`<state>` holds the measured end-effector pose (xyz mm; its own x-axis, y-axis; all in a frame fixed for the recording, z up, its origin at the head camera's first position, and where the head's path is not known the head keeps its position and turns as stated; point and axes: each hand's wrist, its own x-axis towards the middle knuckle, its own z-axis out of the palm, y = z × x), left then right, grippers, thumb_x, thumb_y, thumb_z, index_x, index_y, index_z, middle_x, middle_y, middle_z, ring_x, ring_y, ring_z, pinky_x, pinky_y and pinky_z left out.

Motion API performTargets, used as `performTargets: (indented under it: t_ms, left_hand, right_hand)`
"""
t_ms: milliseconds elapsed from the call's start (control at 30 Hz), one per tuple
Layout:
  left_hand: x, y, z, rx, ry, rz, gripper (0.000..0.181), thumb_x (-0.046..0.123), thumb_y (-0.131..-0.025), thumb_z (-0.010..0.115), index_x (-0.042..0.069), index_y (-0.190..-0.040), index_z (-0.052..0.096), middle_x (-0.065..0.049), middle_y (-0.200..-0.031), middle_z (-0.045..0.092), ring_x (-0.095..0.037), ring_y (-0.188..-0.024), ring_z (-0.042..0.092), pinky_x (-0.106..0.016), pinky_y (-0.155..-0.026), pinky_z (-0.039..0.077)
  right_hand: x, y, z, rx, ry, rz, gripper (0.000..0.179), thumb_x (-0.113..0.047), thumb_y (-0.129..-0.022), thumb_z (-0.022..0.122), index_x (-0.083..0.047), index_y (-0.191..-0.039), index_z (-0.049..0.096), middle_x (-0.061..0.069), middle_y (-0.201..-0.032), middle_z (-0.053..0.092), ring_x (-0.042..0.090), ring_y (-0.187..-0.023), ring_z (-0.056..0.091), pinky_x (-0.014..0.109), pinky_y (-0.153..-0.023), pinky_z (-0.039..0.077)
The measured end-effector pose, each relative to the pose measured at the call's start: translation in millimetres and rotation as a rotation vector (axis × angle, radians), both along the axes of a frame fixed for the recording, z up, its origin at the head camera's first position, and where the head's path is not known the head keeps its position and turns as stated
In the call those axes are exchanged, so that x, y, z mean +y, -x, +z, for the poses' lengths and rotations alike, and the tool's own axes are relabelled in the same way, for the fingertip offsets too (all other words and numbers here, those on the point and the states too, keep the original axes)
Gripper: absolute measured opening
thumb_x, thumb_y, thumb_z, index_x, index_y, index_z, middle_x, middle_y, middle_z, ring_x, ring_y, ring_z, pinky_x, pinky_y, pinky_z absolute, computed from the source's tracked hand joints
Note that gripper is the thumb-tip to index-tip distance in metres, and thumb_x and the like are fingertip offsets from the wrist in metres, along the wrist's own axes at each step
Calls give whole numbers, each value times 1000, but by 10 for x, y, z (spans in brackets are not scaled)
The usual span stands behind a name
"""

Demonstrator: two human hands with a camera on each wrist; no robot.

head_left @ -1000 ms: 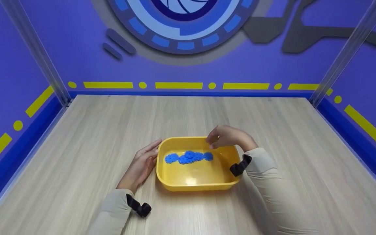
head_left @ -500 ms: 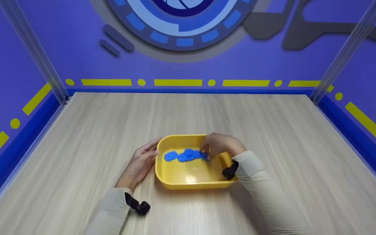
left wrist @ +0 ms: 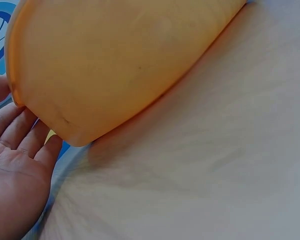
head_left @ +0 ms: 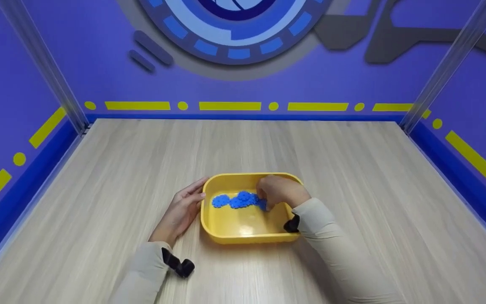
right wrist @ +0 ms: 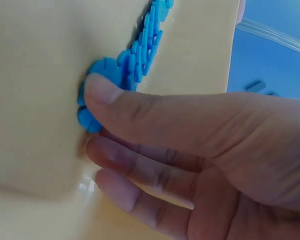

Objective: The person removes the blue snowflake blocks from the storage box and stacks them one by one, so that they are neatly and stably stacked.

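Note:
In the head view a yellow plastic tub [head_left: 249,239] stands on the table with several blue notched plastic discs [head_left: 238,201] lying overlapped inside it. My left hand [head_left: 179,215] is at its left end. The thumb tip laps over the rim, and the fingers [left wrist: 27,132] lie along the outer wall under it. My right hand [head_left: 283,191] reaches down into the tub at the right end of the row. In the right wrist view its thumb [right wrist: 102,90] presses on a blue notched disc [right wrist: 87,119], pinching it; the index finger is mostly hidden behind the thumb.
Around the tub lies a light wood-grain table [head_left: 120,169]. Blue printed panels [head_left: 234,90] with yellow dashes rise behind and at both sides, joined by clear corner posts. A black camera strap [head_left: 177,264] sits on the left wrist, another [head_left: 292,223] on the right.
My right hand has come down from above the tub's right rim and moved left to the blue discs, where it pinches one at the row's right end. My left hand stays at the tub.

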<state>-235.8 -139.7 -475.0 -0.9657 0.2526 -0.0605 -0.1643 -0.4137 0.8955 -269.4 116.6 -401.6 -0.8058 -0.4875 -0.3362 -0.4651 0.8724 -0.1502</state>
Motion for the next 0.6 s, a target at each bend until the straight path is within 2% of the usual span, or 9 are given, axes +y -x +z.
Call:
performTargets:
  t_ms: [167, 333, 600]
  left_hand:
    - [-11, 0, -4, 23, 12, -7, 60, -4, -91, 50, 1, -148, 32, -15, -156, 31, -23, -142, 33, -29, -110, 38]
    - [-9, 4, -1, 26, 26, -3, 60, -3, -91, 51, 0, -148, 33, -14, -156, 31, -24, -143, 31, -33, -114, 33]
    - [-5, -5, -5, 21, 17, 0, 59, -3, -91, 51, -1, -147, 34, -14, -155, 32, -21, -140, 36, -28, -110, 39]
  right_hand:
    - [5, 34, -16, -42, 8, 15, 27, -6, -69, 84, -7, -88, 66, 2, -85, 64, 14, -75, 51, 35, -76, 53]
    - [30, 43, -11, -61, 34, 7, 21, -4, -72, 82, -10, -86, 67, 2, -89, 66, 16, -80, 55, 36, -80, 54]
    - [84, 26, 67, -79, 87, -6, 15, 1, -79, 74, -11, -87, 69, 1, -85, 66, 14, -75, 55, 32, -74, 55]
